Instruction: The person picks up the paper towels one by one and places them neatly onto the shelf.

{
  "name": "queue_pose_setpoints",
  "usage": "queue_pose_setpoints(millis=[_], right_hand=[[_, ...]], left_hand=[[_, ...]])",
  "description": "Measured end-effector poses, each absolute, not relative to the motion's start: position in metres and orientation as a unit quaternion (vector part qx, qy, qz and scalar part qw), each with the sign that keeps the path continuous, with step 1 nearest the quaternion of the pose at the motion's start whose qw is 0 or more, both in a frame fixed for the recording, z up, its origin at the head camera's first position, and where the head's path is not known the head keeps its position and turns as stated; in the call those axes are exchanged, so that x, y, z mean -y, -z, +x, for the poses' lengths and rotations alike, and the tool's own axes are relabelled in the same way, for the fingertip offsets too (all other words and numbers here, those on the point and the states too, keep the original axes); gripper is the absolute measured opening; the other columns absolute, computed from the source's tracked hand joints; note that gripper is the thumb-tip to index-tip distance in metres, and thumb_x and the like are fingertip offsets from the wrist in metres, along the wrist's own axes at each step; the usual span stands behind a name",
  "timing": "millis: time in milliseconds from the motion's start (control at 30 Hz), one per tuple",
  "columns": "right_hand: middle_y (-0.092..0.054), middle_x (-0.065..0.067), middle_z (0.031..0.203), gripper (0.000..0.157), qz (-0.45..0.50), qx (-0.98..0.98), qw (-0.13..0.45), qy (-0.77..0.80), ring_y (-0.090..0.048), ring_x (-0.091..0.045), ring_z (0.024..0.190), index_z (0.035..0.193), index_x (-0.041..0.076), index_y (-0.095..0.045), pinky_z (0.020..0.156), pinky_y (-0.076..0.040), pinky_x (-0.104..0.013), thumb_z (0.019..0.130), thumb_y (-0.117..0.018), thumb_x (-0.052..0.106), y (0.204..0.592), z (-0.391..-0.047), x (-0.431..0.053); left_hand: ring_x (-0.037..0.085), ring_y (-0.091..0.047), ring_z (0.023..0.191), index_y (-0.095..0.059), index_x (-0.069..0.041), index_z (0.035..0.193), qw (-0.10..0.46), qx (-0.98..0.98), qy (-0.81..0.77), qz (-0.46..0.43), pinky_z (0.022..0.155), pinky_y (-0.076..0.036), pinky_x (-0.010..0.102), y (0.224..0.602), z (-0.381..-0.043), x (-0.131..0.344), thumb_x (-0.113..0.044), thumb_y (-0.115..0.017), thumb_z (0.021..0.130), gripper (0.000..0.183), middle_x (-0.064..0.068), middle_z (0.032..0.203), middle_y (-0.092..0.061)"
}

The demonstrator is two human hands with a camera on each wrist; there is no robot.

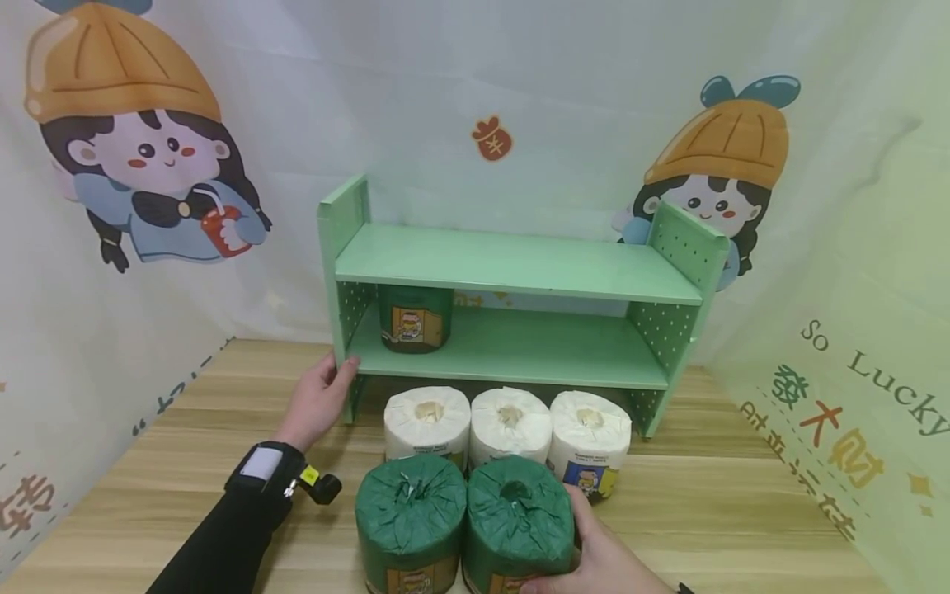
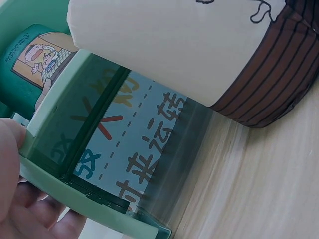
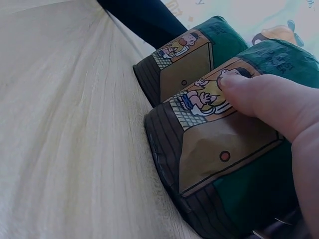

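Note:
With its thumb on the front edge, my left hand (image 1: 317, 402) holds the left side panel of a light green two-tier shelf (image 1: 512, 262). My right hand (image 1: 609, 554) grips a green-wrapped toilet roll (image 1: 517, 513) from its right side; the thumb (image 3: 251, 94) lies across the printed label in the right wrist view. Touching that roll on the left is another green toilet roll (image 1: 411, 518). Inside the shelf, at the left of the lower board, stands a third green roll (image 1: 414, 320). The far fingers of my right hand are hidden.
Three white-wrapped toilet rolls (image 1: 512, 425) stand in a row on the wooden table (image 1: 712, 503), between the shelf and the green pair. A pale printed cloth (image 1: 438, 99) hangs behind the shelf and along both sides.

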State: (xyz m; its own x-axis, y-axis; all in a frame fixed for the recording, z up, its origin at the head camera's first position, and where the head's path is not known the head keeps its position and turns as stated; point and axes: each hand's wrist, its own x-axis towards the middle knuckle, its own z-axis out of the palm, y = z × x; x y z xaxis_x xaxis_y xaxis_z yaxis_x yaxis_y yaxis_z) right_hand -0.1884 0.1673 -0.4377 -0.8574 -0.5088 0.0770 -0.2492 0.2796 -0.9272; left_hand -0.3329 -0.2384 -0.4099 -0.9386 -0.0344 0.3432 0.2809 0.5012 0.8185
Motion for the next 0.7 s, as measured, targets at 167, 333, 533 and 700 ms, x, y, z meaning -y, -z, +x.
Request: queue_pose_setpoints(millis=[167,333,533,700], right_hand=[[-0.027,-0.005,0.150,0.108,-0.254,-0.769,0.121,0.574,-0.031,-0.025,0.132,0.152,0.019,-0.011,0.105,-0.025,-0.054,0.077,-0.088,0.012,0.4387,-0.1893,-0.1676],[-0.028,-0.003,0.151,0.107,-0.248,-0.764,0.131,0.581,-0.032,-0.024,0.132,0.153,0.023,-0.013,0.105,-0.027,-0.053,0.078,-0.087,0.012,0.4367,-0.1882,-0.1678],[-0.031,-0.001,0.149,0.102,-0.227,-0.780,0.129,0.569,-0.033,-0.025,0.131,0.151,0.028,-0.020,0.103,-0.027,-0.054,0.077,-0.088,0.016,0.4330,-0.1849,-0.1688],[-0.035,0.000,0.146,0.099,-0.212,-0.789,0.123,0.563,-0.035,-0.025,0.129,0.150,0.033,-0.024,0.102,-0.029,-0.053,0.076,-0.089,0.019,0.4320,-0.1839,-0.1705]], left_hand=[[0.034,-0.048,0.121,-0.048,-0.009,0.145,0.159,0.853,0.492,-0.070,0.095,-0.045,0.060,0.4103,-0.3327,0.2384,-0.052,-0.038,0.106,0.058,0.021,0.136,-0.052],[0.035,-0.048,0.121,-0.047,-0.009,0.145,0.161,0.853,0.492,-0.070,0.095,-0.044,0.060,0.4105,-0.3325,0.2387,-0.052,-0.038,0.106,0.059,0.021,0.137,-0.051],[0.035,-0.047,0.122,-0.046,-0.010,0.146,0.159,0.852,0.493,-0.071,0.097,-0.043,0.060,0.4103,-0.3322,0.2381,-0.051,-0.038,0.106,0.058,0.020,0.138,-0.050],[0.035,-0.047,0.122,-0.046,-0.009,0.146,0.159,0.851,0.495,-0.073,0.096,-0.043,0.060,0.4096,-0.3323,0.2375,-0.050,-0.039,0.107,0.057,0.021,0.138,-0.051]])
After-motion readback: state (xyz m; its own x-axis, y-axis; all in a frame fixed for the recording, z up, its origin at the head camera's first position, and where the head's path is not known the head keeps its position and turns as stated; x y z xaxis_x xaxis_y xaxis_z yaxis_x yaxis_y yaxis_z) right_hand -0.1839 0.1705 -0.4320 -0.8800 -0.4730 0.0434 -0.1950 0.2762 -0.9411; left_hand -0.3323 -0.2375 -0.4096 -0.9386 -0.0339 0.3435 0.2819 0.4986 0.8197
